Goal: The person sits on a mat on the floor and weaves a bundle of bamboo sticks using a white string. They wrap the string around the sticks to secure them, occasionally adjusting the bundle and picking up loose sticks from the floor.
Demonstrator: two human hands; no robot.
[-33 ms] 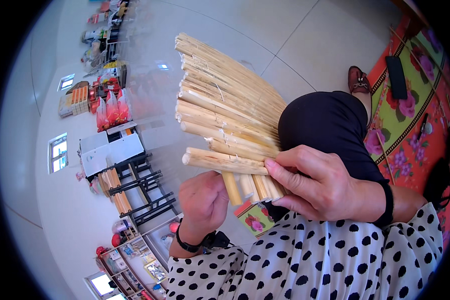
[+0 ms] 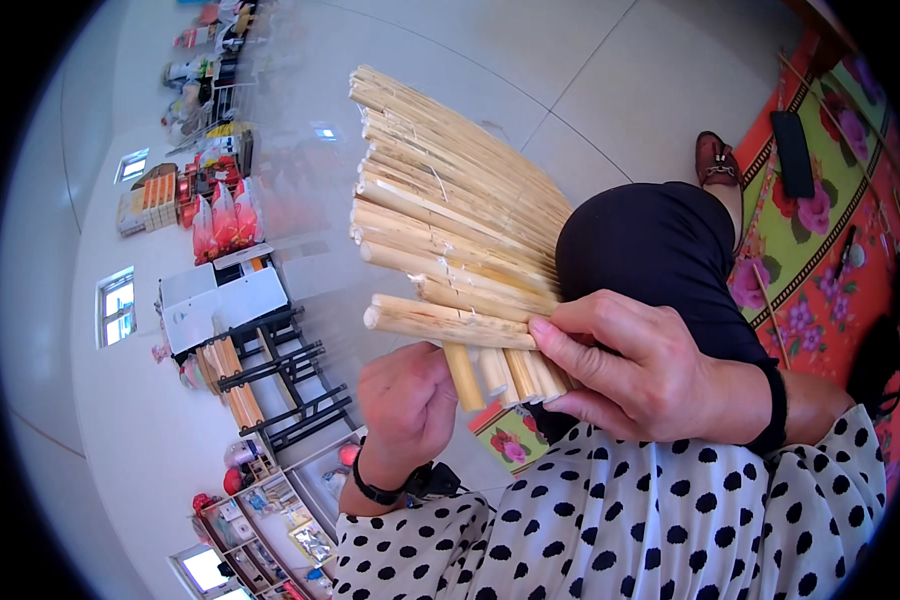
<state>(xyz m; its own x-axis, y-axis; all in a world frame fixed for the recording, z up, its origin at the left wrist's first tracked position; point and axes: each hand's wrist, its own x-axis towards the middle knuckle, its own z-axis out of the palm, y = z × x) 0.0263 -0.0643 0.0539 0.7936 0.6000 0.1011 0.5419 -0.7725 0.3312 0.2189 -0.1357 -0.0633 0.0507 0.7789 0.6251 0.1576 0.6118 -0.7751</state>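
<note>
A mat of pale straw-coloured stalks (image 2: 450, 215), bound side by side with thin white thread, fans out in front of my lap. My right hand (image 2: 640, 370) pinches its near edge between thumb and fingers, at the end of a thick stalk (image 2: 430, 318). Below that stalk, several cut stalk ends (image 2: 515, 375) point down toward my shirt. On the left, my left hand (image 2: 408, 400) is curled closed against the mat's underside, next to a stalk end. Its fingertips are hidden, and I cannot make out what they hold.
My dark-clothed knee (image 2: 640, 235) rises behind the mat. A flowered red and green cloth (image 2: 820, 260) lies at the right, with a black phone (image 2: 792, 155) and a loose thin stick (image 2: 770, 312) on it. Folded black-legged tables (image 2: 280, 375) and shelves (image 2: 260, 545) stand far left.
</note>
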